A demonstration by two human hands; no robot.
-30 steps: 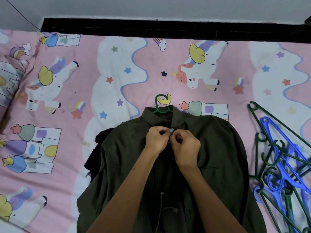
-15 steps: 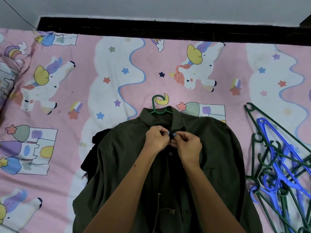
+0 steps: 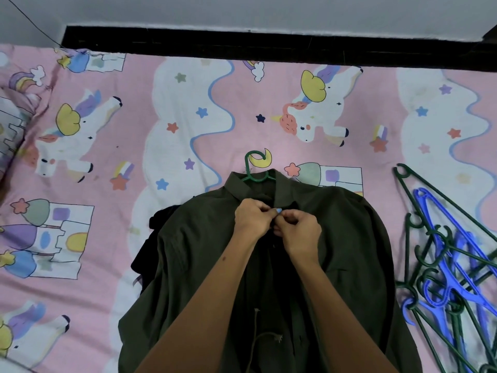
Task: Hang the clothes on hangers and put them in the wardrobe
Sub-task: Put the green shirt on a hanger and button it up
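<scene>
Both hands stay put, left hand (image 3: 252, 219) and right hand (image 3: 298, 232) pinching the shirt (image 3: 349, 251) placket below its collar; hanger (image 3: 255, 168) inside.

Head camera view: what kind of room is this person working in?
Most likely a bedroom. A pink unicorn bed sheet covers a bed, a dark green shirt lies on it, and spare hangers are piled beside it.

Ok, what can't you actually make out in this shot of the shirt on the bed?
Head view only:
- Button at the olive shirt placket: covered by left hand and right hand.
- Green hanger: shoulders inside the shirt.
- Dark garment: mostly underneath.
- Hanger pile: cut by right edge.
</scene>
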